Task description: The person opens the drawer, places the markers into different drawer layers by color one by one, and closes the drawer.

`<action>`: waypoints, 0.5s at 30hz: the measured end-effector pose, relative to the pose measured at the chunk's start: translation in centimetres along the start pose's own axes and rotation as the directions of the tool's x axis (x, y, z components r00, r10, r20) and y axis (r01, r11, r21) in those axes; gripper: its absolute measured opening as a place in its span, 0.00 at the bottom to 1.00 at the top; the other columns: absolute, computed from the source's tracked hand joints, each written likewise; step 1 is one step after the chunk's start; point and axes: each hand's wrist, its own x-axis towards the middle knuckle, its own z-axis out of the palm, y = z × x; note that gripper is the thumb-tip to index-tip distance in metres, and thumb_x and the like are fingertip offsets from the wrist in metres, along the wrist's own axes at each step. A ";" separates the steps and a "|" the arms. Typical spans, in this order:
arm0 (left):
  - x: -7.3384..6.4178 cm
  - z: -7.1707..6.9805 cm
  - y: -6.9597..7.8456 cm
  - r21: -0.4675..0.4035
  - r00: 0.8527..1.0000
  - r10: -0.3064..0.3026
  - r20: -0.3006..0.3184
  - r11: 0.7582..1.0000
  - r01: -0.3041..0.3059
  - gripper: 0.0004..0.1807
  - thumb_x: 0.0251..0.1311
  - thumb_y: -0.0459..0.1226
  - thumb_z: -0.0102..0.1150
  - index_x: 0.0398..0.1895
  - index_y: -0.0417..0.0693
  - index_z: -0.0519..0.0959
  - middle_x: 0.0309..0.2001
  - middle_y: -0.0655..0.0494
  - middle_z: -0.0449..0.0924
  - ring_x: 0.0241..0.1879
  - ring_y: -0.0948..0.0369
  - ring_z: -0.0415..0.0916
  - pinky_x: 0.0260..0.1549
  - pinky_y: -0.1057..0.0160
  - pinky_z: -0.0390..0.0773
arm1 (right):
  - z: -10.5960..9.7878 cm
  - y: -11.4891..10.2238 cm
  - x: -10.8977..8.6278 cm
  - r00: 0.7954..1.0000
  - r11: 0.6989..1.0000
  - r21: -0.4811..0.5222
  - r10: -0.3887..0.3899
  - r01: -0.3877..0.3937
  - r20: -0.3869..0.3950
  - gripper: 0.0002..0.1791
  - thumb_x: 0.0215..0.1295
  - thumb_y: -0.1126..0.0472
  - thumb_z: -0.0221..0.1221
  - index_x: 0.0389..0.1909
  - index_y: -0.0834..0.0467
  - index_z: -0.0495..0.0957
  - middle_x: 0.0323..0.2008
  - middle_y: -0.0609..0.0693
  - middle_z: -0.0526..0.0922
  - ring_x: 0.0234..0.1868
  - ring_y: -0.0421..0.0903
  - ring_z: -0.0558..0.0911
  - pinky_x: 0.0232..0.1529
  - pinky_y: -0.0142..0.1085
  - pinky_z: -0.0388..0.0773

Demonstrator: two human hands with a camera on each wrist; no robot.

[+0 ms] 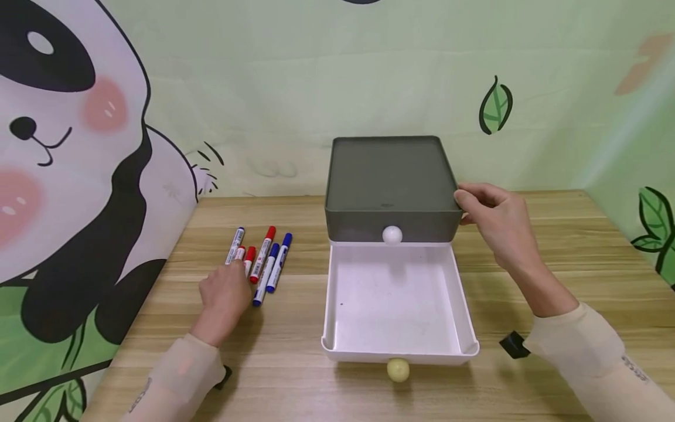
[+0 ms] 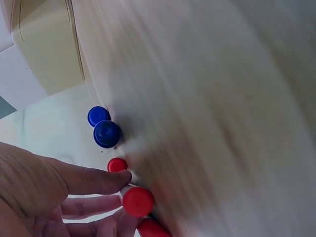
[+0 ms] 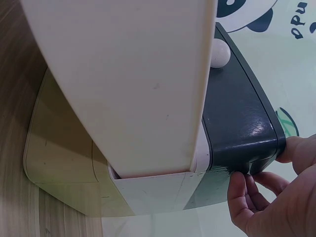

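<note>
"While the left hand point(image 1: 227, 296) reaches among markers point(image 1: 266, 274), what does it hold?"

"Thumb and fingers pinch a red marker point(image 2: 138, 201) at about one o'clock; its long axis runs roughly seven to one."

"And the right hand point(image 1: 501, 225)?"

"Partly curled, gripping the dark box point(image 1: 392, 176) at its near corner, box toward ten o'clock; the white drawer point(image 1: 394, 299) extends toward six."

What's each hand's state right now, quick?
Left hand: closed, pinching a red-ended marker.
Right hand: closed, gripping the gray-topped drawer unit at its right edge.
</note>
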 end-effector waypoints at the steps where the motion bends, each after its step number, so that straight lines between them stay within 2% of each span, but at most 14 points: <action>1: 0.0 -0.1 0.0 -0.004 1.000 -0.002 0.005 1.000 0.002 0.03 0.57 0.27 0.55 0.29 0.33 0.77 0.27 0.34 0.78 0.25 0.42 0.78 0.20 0.44 0.76 | 0.0 0.0 0.0 1.000 1.000 -0.002 0.001 -0.001 -0.001 0.25 0.74 0.52 0.62 0.60 0.67 0.81 0.39 0.38 0.85 0.34 0.39 0.83 0.39 0.30 0.83; 5: -0.1 -0.6 0.0 -0.024 0.998 -0.020 0.052 0.999 0.021 0.04 0.59 0.28 0.55 0.31 0.33 0.78 0.27 0.37 0.77 0.25 0.45 0.77 0.19 0.47 0.75 | 0.0 0.0 0.0 1.000 1.000 -0.005 0.002 -0.002 0.000 0.25 0.74 0.52 0.62 0.60 0.67 0.81 0.39 0.38 0.85 0.35 0.39 0.83 0.39 0.30 0.83; 10: -0.4 -1.7 0.0 -0.081 0.993 -0.054 0.107 0.995 0.063 0.06 0.62 0.31 0.58 0.38 0.36 0.81 0.28 0.41 0.77 0.26 0.48 0.74 0.20 0.52 0.72 | -0.1 0.0 0.0 1.000 1.000 -0.009 0.009 -0.009 0.001 0.25 0.73 0.52 0.61 0.60 0.67 0.81 0.39 0.38 0.85 0.34 0.39 0.83 0.39 0.30 0.83; 15: -0.7 -3.2 0.2 -0.152 0.988 -0.069 0.139 0.984 0.090 0.20 0.61 0.33 0.58 0.56 0.36 0.81 0.42 0.35 0.82 0.32 0.46 0.76 0.26 0.50 0.73 | 0.0 0.0 0.0 1.000 1.000 -0.003 0.014 -0.014 -0.001 0.25 0.73 0.52 0.62 0.60 0.67 0.81 0.38 0.38 0.85 0.32 0.39 0.84 0.39 0.29 0.83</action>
